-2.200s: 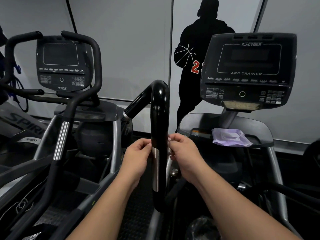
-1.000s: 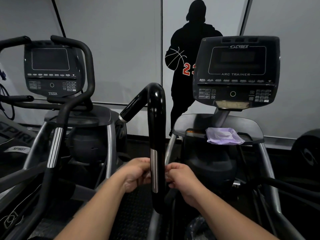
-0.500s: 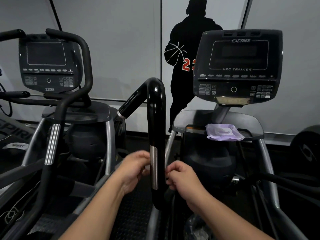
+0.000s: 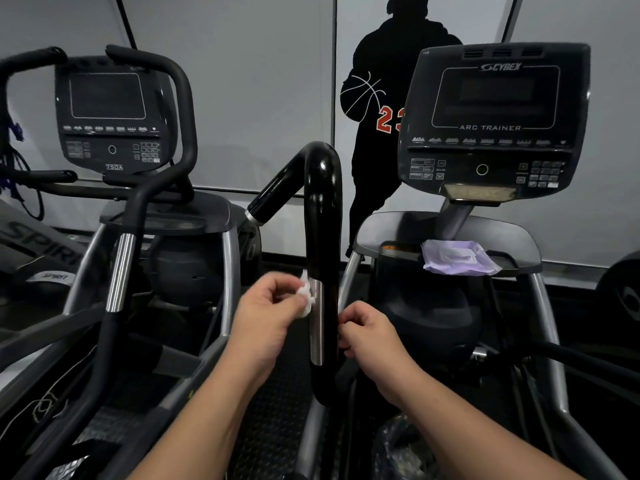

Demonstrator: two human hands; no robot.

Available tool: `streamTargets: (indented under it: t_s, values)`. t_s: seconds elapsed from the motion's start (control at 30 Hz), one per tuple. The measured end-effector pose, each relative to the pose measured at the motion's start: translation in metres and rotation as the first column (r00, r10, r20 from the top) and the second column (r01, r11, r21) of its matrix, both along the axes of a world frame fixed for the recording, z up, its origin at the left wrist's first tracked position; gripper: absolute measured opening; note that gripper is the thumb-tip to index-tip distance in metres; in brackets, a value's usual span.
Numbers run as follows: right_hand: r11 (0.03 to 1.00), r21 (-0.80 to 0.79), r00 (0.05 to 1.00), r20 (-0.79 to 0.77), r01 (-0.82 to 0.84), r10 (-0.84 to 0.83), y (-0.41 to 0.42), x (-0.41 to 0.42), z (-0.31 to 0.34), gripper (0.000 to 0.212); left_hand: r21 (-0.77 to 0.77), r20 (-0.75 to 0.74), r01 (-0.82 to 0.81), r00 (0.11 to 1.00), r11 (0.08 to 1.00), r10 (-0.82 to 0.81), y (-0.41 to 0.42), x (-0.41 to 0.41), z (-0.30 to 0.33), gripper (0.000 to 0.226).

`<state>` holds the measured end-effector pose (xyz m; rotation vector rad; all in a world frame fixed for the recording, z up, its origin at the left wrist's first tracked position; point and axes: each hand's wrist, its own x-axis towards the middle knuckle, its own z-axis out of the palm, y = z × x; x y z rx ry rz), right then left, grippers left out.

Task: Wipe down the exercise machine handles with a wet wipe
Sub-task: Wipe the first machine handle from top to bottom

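Because I want the wipe to rub all the way round, I keep one hand on each side of the black handle (image 4: 322,237). My left hand (image 4: 268,317) pinches the white wet wipe (image 4: 305,295) and presses it on the shiny metal strip (image 4: 317,323). My right hand (image 4: 369,336) has its fingers curled tight beside the handle; I think it pulls the wipe's other end, but I cannot see that. The purple wipe pack (image 4: 457,258) lies on the tray (image 4: 519,240) under the screen (image 4: 495,119), near my right hand. Another machine (image 4: 114,188) stands close on the left.
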<state>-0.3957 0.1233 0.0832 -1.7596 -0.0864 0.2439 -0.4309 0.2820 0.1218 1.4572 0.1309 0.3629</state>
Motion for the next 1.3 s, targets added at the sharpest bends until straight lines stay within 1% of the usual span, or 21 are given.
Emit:
streamTargets:
  t_s: [0.03,0.07,0.13,0.2,0.27,0.3,0.4,0.47,0.53,0.6,0.63,0.7,0.77,0.93,1.0,1.03,1.1,1.17,1.2,1.23,1.3]
  values:
    - [1.000,0.002,1.000,-0.002,-0.001,0.001,0.000,0.000,0.001,0.015,0.011,0.046,-0.007,0.999,1.000,0.007,-0.002,0.000,0.006,0.016]
    - [1.000,0.008,1.000,-0.003,-0.003,0.003,0.000,0.000,0.001,0.015,0.066,0.076,-0.025,0.997,0.997,0.020,-0.004,-0.001,0.006,0.012]
    - [1.000,0.019,1.000,-0.003,-0.005,0.005,0.000,0.000,0.000,0.014,0.254,0.092,-0.105,0.992,0.961,0.084,-0.011,-0.009,-0.012,0.014]
    - [1.000,0.017,1.000,0.006,-0.008,0.008,0.000,0.000,-0.001,0.014,0.351,0.049,-0.140,0.990,0.926,0.132,-0.020,-0.021,-0.040,0.026]
    - [1.000,0.013,1.000,0.015,-0.009,0.009,0.000,0.000,-0.001,0.014,0.369,-0.030,-0.128,0.988,0.921,0.150,-0.024,-0.029,-0.057,0.033]
    - [1.000,0.018,1.000,0.017,-0.009,0.009,0.000,0.000,0.001,0.014,0.381,-0.028,-0.139,0.987,0.914,0.161,-0.024,-0.027,-0.057,0.035]
    - [0.999,0.037,1.000,-0.001,-0.014,0.014,0.000,-0.001,0.003,0.018,0.430,0.153,-0.247,0.968,0.868,0.200,-0.024,-0.015,-0.030,0.036]
    - [0.999,0.034,1.000,-0.010,-0.013,0.013,-0.001,0.000,0.003,0.023,0.419,0.267,-0.305,0.942,0.855,0.205,-0.025,-0.009,-0.006,0.034]
    - [1.000,0.026,1.000,-0.013,-0.017,0.017,-0.002,0.000,0.005,0.025,0.424,0.302,-0.331,0.929,0.843,0.212,-0.023,-0.008,-0.006,0.031]
    - [0.999,0.034,1.000,-0.016,-0.019,0.020,-0.002,0.001,0.008,0.025,0.455,0.256,-0.310,0.943,0.835,0.210,-0.024,-0.014,-0.031,0.022]
    - [0.999,0.035,1.000,-0.016,-0.023,0.023,-0.003,0.000,0.008,0.023,0.464,0.193,-0.280,0.958,0.840,0.212,-0.026,-0.021,-0.051,0.021]
    - [0.999,0.028,0.999,-0.018,-0.037,0.038,-0.004,-0.001,0.009,0.020,0.448,0.035,-0.223,0.972,0.866,0.232,-0.034,-0.036,-0.082,0.028]
    - [0.999,0.025,0.999,-0.016,-0.042,0.042,-0.005,-0.002,0.010,0.020,0.412,-0.034,-0.232,0.962,0.881,0.270,-0.038,-0.039,-0.091,0.032]
    - [0.999,0.042,0.999,-0.014,-0.034,0.034,-0.007,-0.005,0.011,0.019,0.307,0.145,-0.309,0.950,0.900,0.277,-0.034,-0.021,-0.048,0.033]
    - [0.998,0.056,0.999,-0.020,-0.033,0.034,-0.007,-0.006,0.011,0.019,0.300,0.168,-0.319,0.945,0.899,0.279,-0.035,-0.020,-0.046,0.032]
    - [0.997,0.068,0.999,-0.028,-0.036,0.038,-0.008,-0.007,0.011,0.019,0.316,0.146,-0.319,0.947,0.894,0.286,-0.036,-0.022,-0.053,0.031]
    - [0.995,0.093,0.997,-0.056,-0.045,0.051,-0.011,-0.009,0.012,0.020,0.370,0.028,-0.312,0.945,0.875,0.326,-0.043,-0.032,-0.080,0.032]
    - [0.993,0.096,0.994,-0.078,-0.063,0.071,-0.013,-0.011,0.013,0.018,0.379,-0.106,-0.301,0.925,0.875,0.364,-0.049,-0.041,-0.104,0.032]
    - [0.993,0.093,0.994,-0.083,-0.069,0.077,-0.014,-0.011,0.014,0.019,0.370,-0.136,-0.304,0.917,0.878,0.375,-0.049,-0.041,-0.107,0.031]
    - [0.993,0.091,0.993,-0.083,-0.070,0.078,-0.014,-0.011,0.015,0.019,0.358,-0.138,-0.312,0.915,0.880,0.380,-0.048,-0.038,-0.104,0.029]
    - [0.995,0.084,0.994,-0.084,-0.061,0.068,-0.013,-0.011,0.015,0.021,0.351,-0.050,-0.354,0.917,0.867,0.395,-0.044,-0.026,-0.082,0.023]
